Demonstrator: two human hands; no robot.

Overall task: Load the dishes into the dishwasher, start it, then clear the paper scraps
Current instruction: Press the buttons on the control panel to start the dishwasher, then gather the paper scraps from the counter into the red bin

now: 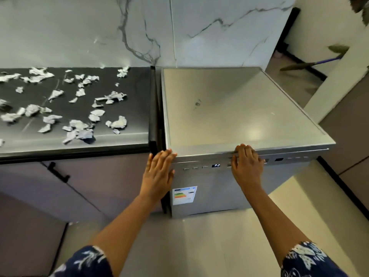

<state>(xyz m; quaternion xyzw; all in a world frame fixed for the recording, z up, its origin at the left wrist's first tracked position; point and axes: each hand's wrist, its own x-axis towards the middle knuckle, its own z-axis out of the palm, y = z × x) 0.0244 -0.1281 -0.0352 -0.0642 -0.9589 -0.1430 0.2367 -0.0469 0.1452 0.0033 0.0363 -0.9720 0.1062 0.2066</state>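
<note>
A silver freestanding dishwasher (229, 108) stands with its door closed; a small display on the front panel (216, 165) reads P2. My left hand (158, 168) lies flat with straight fingers against the door's upper left corner. My right hand (247, 162) rests on the top of the door at the control strip, fingertips at the seam under the lid. Several white torn paper scraps (79, 108) are scattered over the dark countertop (129, 116) to the left. No dishes are in view.
A dark cabinet with a black handle (58, 173) sits under the counter. A marbled wall (139, 31) runs behind. A broom (311, 63) lies on the floor at the back right. Pale floor tiles (199, 246) spread in front of the dishwasher.
</note>
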